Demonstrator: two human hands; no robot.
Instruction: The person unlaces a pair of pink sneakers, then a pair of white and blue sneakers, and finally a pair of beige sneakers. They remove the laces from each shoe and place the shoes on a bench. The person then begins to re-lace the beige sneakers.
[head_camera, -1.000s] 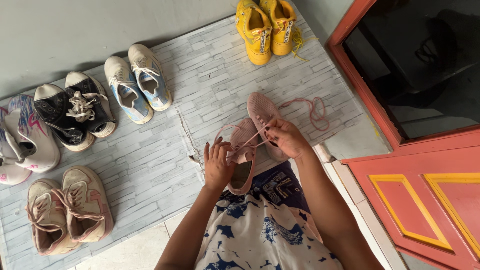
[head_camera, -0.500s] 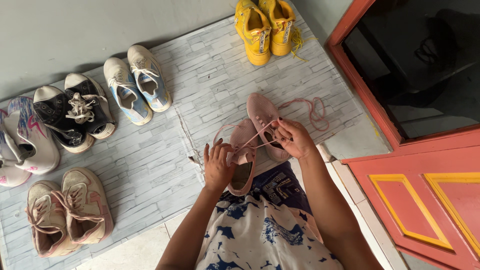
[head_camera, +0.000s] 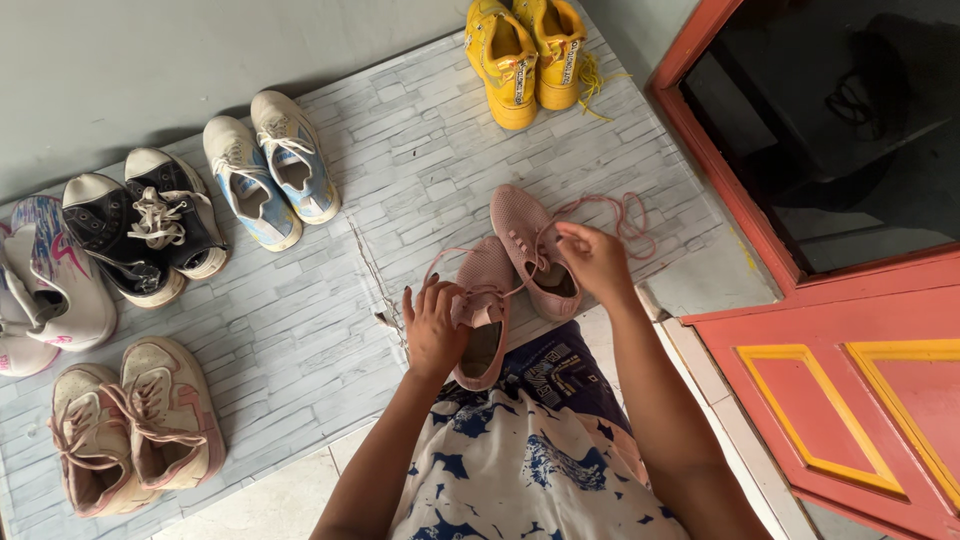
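Note:
Two pink knit sneakers lie on the grey brick-patterned mat (head_camera: 400, 130) in front of me. My left hand (head_camera: 435, 325) grips the side and tongue of the nearer pink sneaker (head_camera: 487, 275). My right hand (head_camera: 597, 262) pinches its pink lace (head_camera: 520, 285), which runs taut from the eyelets across the second pink sneaker (head_camera: 520, 225). More loose pink lace (head_camera: 625, 210) curls on the mat beyond my right hand.
Yellow sneakers (head_camera: 525, 50) stand at the far edge. Pale blue-and-white sneakers (head_camera: 265, 170), black sneakers (head_camera: 140, 225), white-pink shoes (head_camera: 45, 290) and worn beige sneakers (head_camera: 135, 425) line the left. A red door frame and panel (head_camera: 850, 380) are on the right.
My right hand has drawn the lace slightly toward the right over the second sneaker. My left hand stays on the nearer sneaker.

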